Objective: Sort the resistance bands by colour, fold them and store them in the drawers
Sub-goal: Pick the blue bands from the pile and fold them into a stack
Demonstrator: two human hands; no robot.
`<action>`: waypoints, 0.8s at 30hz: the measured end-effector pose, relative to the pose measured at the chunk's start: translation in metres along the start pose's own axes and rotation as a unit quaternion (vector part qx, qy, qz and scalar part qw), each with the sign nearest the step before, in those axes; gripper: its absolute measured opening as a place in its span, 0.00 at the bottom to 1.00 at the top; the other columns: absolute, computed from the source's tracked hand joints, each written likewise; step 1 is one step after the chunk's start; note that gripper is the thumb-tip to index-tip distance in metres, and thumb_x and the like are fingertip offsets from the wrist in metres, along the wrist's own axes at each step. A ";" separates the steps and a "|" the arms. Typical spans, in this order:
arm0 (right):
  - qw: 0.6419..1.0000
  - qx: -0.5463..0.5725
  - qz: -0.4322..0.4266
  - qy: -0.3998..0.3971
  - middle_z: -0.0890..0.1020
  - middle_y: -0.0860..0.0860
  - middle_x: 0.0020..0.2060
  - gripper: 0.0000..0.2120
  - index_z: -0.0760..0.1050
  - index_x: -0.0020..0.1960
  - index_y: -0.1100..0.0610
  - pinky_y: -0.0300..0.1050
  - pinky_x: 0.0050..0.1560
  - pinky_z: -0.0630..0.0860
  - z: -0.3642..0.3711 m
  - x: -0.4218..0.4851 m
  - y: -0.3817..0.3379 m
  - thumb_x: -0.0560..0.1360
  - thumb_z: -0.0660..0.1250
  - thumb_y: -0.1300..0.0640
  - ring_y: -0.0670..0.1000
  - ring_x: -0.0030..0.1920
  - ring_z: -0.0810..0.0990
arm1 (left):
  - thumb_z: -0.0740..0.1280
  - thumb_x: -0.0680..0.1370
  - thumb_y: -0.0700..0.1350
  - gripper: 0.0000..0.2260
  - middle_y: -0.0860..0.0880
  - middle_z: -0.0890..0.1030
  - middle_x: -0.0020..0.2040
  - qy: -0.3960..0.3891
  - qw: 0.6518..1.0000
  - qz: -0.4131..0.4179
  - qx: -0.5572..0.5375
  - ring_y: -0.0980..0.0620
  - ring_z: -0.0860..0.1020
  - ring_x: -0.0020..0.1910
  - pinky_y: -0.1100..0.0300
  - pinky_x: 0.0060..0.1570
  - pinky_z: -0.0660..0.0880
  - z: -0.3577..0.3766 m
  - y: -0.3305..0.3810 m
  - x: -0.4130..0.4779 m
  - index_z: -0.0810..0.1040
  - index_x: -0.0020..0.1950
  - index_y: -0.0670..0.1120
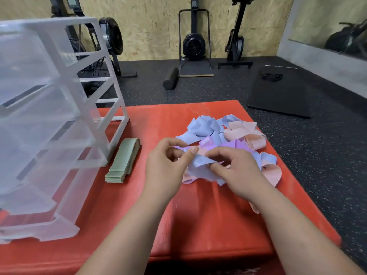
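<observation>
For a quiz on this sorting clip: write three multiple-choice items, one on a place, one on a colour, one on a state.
1. Where does the green stack lie? A in a drawer; B on the red mat beside the drawer unit; C on the black floor.
2. What colour is the band that the left hand and right hand pinch? A blue; B green; C pink.
3. The green stack is: A tangled; B hanging; C folded flat.
Key: 1 B, it lies on the mat by the unit; 2 A, pale blue shows between the fingers; 3 C, neat flat layers.
</observation>
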State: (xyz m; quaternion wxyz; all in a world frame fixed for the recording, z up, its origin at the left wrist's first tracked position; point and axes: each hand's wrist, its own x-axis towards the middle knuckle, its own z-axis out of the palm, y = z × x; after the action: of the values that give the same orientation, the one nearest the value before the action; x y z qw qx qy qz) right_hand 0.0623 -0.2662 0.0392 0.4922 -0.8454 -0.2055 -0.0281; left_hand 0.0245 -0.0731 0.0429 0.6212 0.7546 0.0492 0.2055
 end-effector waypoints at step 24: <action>0.990 0.076 0.110 0.043 0.63 0.53 0.35 0.26 0.67 0.41 0.67 0.48 0.38 0.59 0.014 0.018 -0.016 0.79 0.70 0.45 0.51 0.37 0.62 | 0.81 0.74 0.49 0.30 0.60 0.79 0.57 -0.150 0.968 0.100 0.176 0.54 0.79 0.54 0.64 0.54 0.75 -0.035 -0.027 -0.007 0.72 0.71 0.62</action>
State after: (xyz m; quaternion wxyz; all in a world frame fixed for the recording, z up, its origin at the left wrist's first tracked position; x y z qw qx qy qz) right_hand 0.0708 -0.2417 0.0492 0.5632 -0.8213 -0.0910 0.0054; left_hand 0.0100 -0.0373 0.0199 0.4551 0.8755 -0.0847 0.1387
